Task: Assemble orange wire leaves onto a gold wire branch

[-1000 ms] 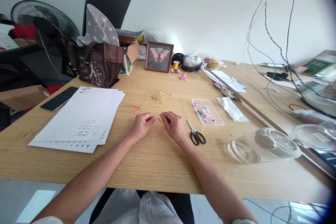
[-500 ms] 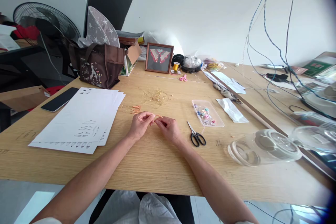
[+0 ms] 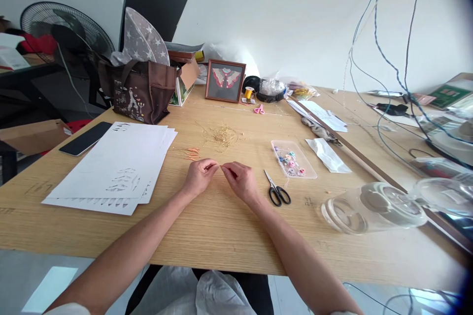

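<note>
My left hand (image 3: 201,176) is closed in a pinch over the middle of the table, its fingertips on a thin orange strand (image 3: 220,166). Close beside it, my right hand (image 3: 239,179) pinches the same strand from the other side. Only a sliver of it shows between the fingertips; the fingers cover the rest. Just beyond my left hand lie several small orange slips with thin wire ends (image 3: 192,153). Farther back is a loose heap of gold wire (image 3: 221,135). Black-handled scissors (image 3: 278,194) rest to the right of my right hand.
A clear tray of spools and beads (image 3: 293,160) sits right of centre, near a white paper packet (image 3: 328,155). A clear plastic jug (image 3: 369,209) lies at right. White sheets (image 3: 140,157) and a black phone (image 3: 85,139) are at left. A framed piece (image 3: 225,81) stands at the back.
My fingertips have shifted slightly, and the orange strand that arched above them is now mostly hidden. The table items lie as before.
</note>
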`<act>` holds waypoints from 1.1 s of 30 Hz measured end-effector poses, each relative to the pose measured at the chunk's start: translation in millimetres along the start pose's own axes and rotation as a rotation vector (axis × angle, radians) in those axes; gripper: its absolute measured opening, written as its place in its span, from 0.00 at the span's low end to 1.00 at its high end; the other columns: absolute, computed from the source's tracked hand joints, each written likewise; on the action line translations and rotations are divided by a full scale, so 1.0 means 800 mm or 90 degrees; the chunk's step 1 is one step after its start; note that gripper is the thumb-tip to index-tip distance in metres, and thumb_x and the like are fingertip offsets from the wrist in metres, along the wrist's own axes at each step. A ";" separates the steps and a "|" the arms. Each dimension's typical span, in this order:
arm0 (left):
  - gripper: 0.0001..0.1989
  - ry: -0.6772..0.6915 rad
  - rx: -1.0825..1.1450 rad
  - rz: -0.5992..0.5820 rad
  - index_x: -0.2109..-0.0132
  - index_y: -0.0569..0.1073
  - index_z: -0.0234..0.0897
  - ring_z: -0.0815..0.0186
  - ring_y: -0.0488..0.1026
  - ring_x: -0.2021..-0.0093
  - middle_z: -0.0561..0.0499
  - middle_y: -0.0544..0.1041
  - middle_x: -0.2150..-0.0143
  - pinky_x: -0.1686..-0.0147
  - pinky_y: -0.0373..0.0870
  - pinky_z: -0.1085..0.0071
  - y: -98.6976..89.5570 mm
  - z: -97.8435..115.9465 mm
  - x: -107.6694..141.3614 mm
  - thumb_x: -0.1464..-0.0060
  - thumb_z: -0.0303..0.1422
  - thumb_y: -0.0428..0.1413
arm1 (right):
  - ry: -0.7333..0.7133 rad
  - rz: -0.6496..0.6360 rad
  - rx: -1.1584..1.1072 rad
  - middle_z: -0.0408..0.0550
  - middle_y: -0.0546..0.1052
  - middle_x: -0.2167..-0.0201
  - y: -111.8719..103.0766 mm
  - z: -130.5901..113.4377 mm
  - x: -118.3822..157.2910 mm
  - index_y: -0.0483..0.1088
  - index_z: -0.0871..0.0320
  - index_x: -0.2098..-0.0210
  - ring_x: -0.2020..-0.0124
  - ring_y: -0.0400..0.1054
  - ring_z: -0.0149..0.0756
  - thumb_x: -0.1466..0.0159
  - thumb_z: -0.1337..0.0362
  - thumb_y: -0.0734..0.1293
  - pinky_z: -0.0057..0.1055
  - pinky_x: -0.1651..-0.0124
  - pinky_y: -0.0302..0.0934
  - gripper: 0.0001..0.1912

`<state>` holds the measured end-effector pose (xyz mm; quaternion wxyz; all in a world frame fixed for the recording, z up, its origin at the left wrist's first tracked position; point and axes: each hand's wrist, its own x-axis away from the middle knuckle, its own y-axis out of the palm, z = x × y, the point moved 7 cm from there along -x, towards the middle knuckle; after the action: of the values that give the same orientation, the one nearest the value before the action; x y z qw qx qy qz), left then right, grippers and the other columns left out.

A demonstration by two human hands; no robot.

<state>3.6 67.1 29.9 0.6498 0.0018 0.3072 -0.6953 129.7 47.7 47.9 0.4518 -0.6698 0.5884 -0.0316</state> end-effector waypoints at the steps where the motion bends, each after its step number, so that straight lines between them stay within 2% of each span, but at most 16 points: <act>1: 0.11 0.007 0.002 -0.019 0.71 0.73 0.34 0.70 0.66 0.75 0.52 0.72 0.76 0.74 0.60 0.77 0.003 0.002 0.000 0.48 0.36 0.52 | 0.003 0.011 0.000 0.48 0.74 0.72 -0.004 0.002 -0.001 0.72 0.60 0.68 0.72 0.66 0.31 0.37 0.64 0.58 0.25 0.68 0.56 0.11; 5: 0.09 0.011 0.054 -0.085 0.71 0.73 0.34 0.70 0.67 0.74 0.52 0.73 0.75 0.72 0.62 0.76 0.012 0.008 0.002 0.49 0.34 0.53 | 0.052 0.047 -0.019 0.48 0.74 0.73 -0.016 0.020 -0.006 0.71 0.60 0.70 0.73 0.66 0.32 0.37 0.64 0.59 0.25 0.68 0.56 0.11; 8: 0.09 -0.019 0.134 -0.105 0.71 0.73 0.35 0.70 0.66 0.74 0.52 0.72 0.76 0.73 0.63 0.75 0.016 0.008 0.003 0.49 0.35 0.53 | 0.107 0.027 -0.057 0.46 0.73 0.77 -0.013 0.035 -0.007 0.71 0.60 0.71 0.75 0.66 0.31 0.38 0.61 0.59 0.25 0.71 0.56 0.13; 13: 0.10 -0.077 0.245 -0.053 0.72 0.72 0.34 0.71 0.65 0.77 0.54 0.69 0.79 0.73 0.64 0.75 0.009 0.004 0.000 0.50 0.37 0.54 | 0.123 -0.008 -0.123 0.44 0.72 0.77 0.003 0.036 -0.004 0.72 0.61 0.71 0.76 0.63 0.29 0.38 0.60 0.59 0.23 0.73 0.54 0.14; 17: 0.12 -0.106 0.292 0.012 0.75 0.70 0.34 0.72 0.64 0.78 0.55 0.68 0.80 0.73 0.63 0.75 0.002 -0.004 -0.003 0.50 0.38 0.54 | 0.115 -0.033 -0.113 0.42 0.68 0.80 0.015 0.026 -0.001 0.72 0.62 0.73 0.79 0.58 0.27 0.38 0.58 0.58 0.23 0.76 0.50 0.17; 20: 0.11 -0.126 0.284 0.055 0.75 0.70 0.34 0.73 0.64 0.79 0.55 0.68 0.81 0.74 0.63 0.75 -0.001 -0.013 -0.003 0.52 0.38 0.55 | 0.096 -0.042 -0.103 0.43 0.69 0.80 0.016 0.017 -0.001 0.72 0.62 0.73 0.78 0.59 0.27 0.38 0.60 0.58 0.23 0.75 0.51 0.16; 24: 0.11 -0.134 0.216 0.076 0.73 0.71 0.34 0.73 0.65 0.79 0.55 0.69 0.80 0.75 0.63 0.76 -0.005 -0.019 -0.001 0.52 0.38 0.55 | 0.070 -0.031 -0.071 0.45 0.72 0.78 0.013 0.009 -0.002 0.72 0.61 0.72 0.77 0.62 0.29 0.38 0.62 0.59 0.24 0.72 0.53 0.14; 29: 0.11 -0.088 0.145 0.068 0.74 0.71 0.34 0.72 0.63 0.79 0.55 0.68 0.81 0.76 0.61 0.77 -0.008 -0.016 -0.001 0.50 0.37 0.53 | 0.037 -0.020 -0.010 0.46 0.73 0.77 0.008 0.004 0.000 0.72 0.60 0.71 0.76 0.64 0.30 0.37 0.63 0.58 0.25 0.70 0.55 0.13; 33: 0.11 -0.065 0.105 0.026 0.72 0.72 0.33 0.72 0.62 0.79 0.55 0.68 0.80 0.78 0.60 0.77 -0.003 -0.012 -0.001 0.50 0.37 0.53 | 0.025 0.011 0.034 0.49 0.75 0.72 -0.004 0.006 -0.002 0.72 0.59 0.68 0.72 0.67 0.32 0.36 0.64 0.57 0.26 0.67 0.56 0.12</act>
<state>-1.9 71.9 23.2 0.6763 0.0261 0.2151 -0.7041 134.3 51.1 48.1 0.4585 -0.6516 0.6016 -0.0568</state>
